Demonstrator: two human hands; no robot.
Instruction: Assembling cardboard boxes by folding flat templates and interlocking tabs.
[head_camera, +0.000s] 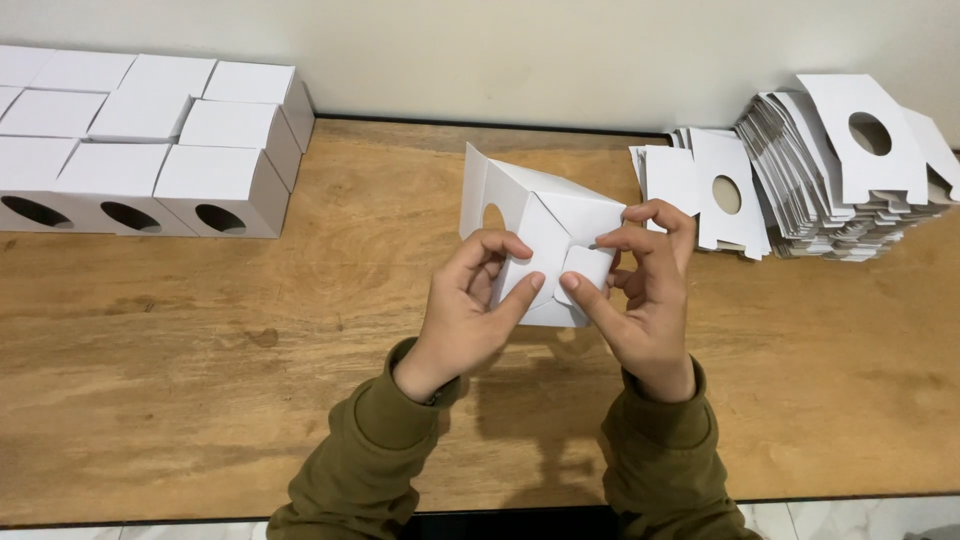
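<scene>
Both hands grip one white box held above the desk (300, 330): the left hand (470, 310) curls its fingers round the box (535, 215), and the right hand (650, 290) pinches a small end flap (588, 268) with thumb and forefinger. The step looks like closing that end, so the flap likely needs tucking in. Finished boxes (150, 140) stand far left and flat blanks (800, 170) lie stacked right, well apart; nothing blocks the hands.

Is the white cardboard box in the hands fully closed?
No: the white cardboard box has end flaps still untucked, thumbs pressing one in.
</scene>
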